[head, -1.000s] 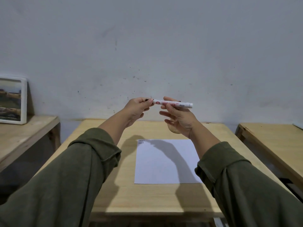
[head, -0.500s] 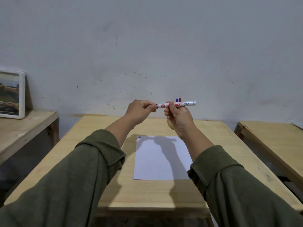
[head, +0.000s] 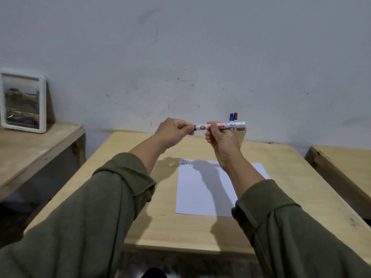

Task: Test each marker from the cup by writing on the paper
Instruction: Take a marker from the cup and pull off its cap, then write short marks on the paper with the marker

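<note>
**Q:** What are your hands holding?

**A:** My right hand [head: 222, 143] is gripping the marker [head: 219, 126], fingers curled round the middle of the white barrel. I am holding it level, above the far part of the table [head: 281, 177]. My left hand [head: 172, 134] is pinching the dark cap [head: 194, 127] at the marker's left end, thumb and fingers closed on it. The cap is sitting right at the barrel; whether it is fully seated I cannot tell.

**Q:** Where are the other task items lying?

**A:** The paper [head: 202, 195] is lying flat on the table, below and nearer to me than my hands, with their shadow falling across it. A few small dark marks [head: 183, 162] are showing at its top-left corner. The cup [head: 242, 133] is standing behind my right hand, mostly hidden; only a pale strip is showing. A blue tip [head: 231, 116] and a red tip [head: 235, 115] are sticking up just above the held marker's right end.

**Q:** And round about?

**A:** A framed picture [head: 23, 101] is leaning against the wall [head: 180, 57] on the left bench [head: 30, 153]. Another bench [head: 345, 165] is standing to the right. Olive sleeves [head: 90, 213] are covering both my forearms, cuffs pushed back from the wrists.
</note>
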Motion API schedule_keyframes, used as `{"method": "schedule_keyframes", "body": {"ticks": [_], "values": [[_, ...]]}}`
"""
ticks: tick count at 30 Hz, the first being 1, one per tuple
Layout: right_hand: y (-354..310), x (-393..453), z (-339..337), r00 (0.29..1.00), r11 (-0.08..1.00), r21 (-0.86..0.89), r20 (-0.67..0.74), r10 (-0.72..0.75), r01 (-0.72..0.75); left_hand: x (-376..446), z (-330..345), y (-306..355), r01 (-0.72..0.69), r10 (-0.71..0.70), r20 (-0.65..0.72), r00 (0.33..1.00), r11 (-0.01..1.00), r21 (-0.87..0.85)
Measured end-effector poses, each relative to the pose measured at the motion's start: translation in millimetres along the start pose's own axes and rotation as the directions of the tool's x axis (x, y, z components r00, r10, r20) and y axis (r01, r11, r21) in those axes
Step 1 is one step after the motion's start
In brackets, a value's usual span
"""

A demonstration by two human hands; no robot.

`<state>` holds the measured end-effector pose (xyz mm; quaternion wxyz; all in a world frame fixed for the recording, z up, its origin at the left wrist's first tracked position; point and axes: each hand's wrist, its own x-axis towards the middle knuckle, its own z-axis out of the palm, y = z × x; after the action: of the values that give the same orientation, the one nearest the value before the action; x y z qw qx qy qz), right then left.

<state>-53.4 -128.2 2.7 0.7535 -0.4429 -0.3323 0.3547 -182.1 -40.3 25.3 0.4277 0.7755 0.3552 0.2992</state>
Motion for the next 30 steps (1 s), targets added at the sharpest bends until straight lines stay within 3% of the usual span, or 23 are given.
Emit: {"method": "schedule_keyframes", "body": {"ticks": [3,8,15,21,25,30], "values": [[5.0,1.6,-1.2,1.0,1.0,-0.023,0.01,0.0,0.0,-0.2,-0.3,-5.3,-0.007,0.007,0.005,1.0,1.0,0.022],[-26.3,17.5,-29.2,0.984,0.982,0.189,-0.176,0.009,0.025,-8.5,-21.3,-20.3,-0.052,0.086,-0.085,0.993,0.94,0.338],[-15.0,14.3,-44.7,0.986,0.982,0.174,-0.134,0.099,-0.075,-6.3,-1.0,-58.0,0.02,0.027,-0.12,0.992,0.928,0.373],[18.0,2.3,-56.5,0.977,0.983,0.103,-0.136,0.162,-0.149,-8.7,13.5,-100.5,0.203,-0.158,-0.139,0.978,0.88,0.429],[33.9,1.4,-57.3,0.964,0.975,0.094,-0.157,0.215,-0.203,-7.4,20.1,-111.4,0.224,-0.195,-0.111,0.975,0.844,0.488],[46.5,2.9,-52.6,0.954,0.967,0.098,-0.169,0.249,-0.235,-4.3,22.4,-118.8,0.248,-0.216,-0.122,0.969,0.863,0.44]]}}
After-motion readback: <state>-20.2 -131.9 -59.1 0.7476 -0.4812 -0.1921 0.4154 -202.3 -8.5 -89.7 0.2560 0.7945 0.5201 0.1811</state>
